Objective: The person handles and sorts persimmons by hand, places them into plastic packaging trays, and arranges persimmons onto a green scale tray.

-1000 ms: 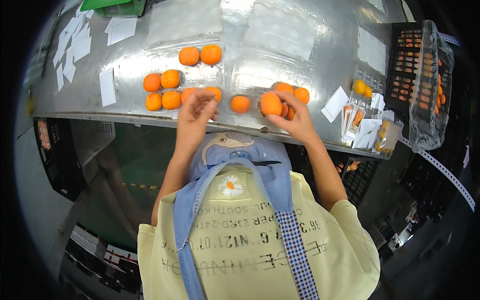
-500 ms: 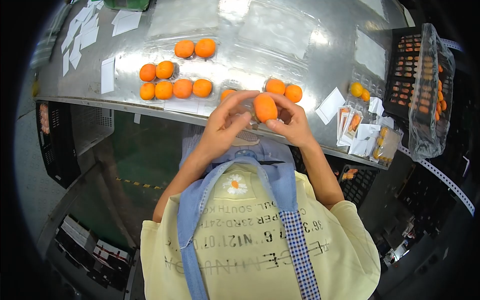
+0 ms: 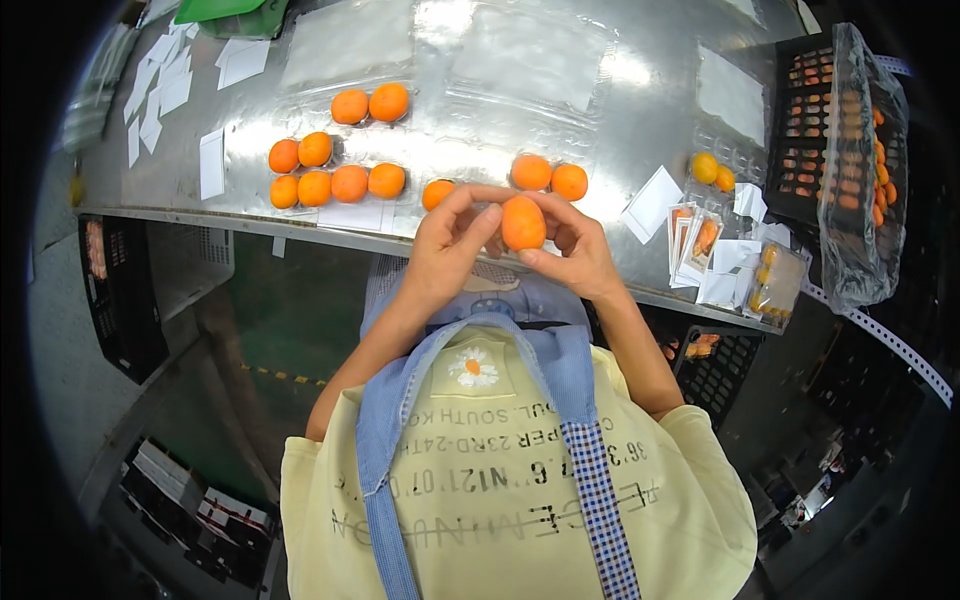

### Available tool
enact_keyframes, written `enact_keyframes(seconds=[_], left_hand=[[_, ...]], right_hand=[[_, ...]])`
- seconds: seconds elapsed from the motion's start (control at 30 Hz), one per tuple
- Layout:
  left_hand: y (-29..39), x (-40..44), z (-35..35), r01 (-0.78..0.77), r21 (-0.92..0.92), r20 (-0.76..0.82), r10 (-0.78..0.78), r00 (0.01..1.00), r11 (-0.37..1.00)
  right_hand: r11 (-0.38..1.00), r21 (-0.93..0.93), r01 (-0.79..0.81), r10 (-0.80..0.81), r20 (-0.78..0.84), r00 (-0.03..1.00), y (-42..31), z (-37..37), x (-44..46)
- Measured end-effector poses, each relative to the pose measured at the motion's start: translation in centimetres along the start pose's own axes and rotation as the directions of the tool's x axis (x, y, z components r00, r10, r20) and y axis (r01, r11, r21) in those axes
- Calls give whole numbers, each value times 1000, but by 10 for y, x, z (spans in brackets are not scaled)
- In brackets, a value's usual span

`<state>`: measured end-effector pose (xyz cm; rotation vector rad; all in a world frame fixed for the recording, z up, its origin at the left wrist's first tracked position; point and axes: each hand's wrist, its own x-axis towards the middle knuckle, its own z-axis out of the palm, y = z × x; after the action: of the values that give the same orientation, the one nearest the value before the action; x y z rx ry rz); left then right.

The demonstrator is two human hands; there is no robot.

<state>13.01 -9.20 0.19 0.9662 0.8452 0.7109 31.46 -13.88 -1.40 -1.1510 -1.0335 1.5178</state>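
Near the table's front edge, a mandarin orange (image 3: 524, 223) is held up between my two hands. My right hand (image 3: 583, 257) grips it with the thumb below and fingers curled behind its right side. From the left, my left hand (image 3: 450, 250) closes on it, thumb and fingertips against its side; part of that contact is hidden. Just beyond my fingers lie a partly covered mandarin (image 3: 437, 194) and a pair of mandarins (image 3: 531, 172). Clear plastic trays with more mandarins (image 3: 350, 184) stand to the left.
White cards (image 3: 160, 85) lie scattered at the far left. To the right are printed cards (image 3: 697, 240), a clear pack of small fruit (image 3: 777, 282) and a black crate (image 3: 800, 135) with fruit in plastic. The metal table (image 3: 250, 225) ends before my body.
The view has shifted slightly, so the table's things sit further left. The mandarin is a little lower in my hands and appears slightly turned. Both hands keep hold of it.
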Motion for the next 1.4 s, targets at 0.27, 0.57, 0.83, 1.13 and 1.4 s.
enact_keyframes(seconds=[0.27, 0.57, 0.83, 1.13, 1.4], left_hand=[[-9, 0, -22, 39, 89, -250, -16, 968, 995], [-4, -2, -56, -98, -77, -487, 48, 872, 992], [-7, -17, -70, -135, -133, -572, 35, 820, 982], [-18, -24, -69, -90, -126, -516, 12, 856, 988], [-18, -17, -49, 61, -210, -298, -123, 946, 976]], right_hand=[[912, -34, 409, -352, -577, 737, -124, -218, -15], [905, -207, 371, -424, -466, 777, -154, -206, 28], [347, -861, 372, -205, 318, 926, 28, 36, 78], [211, -878, 429, -277, 368, 888, 56, 49, 90], [646, -675, 357, -298, 208, 932, -8, 56, 65]])
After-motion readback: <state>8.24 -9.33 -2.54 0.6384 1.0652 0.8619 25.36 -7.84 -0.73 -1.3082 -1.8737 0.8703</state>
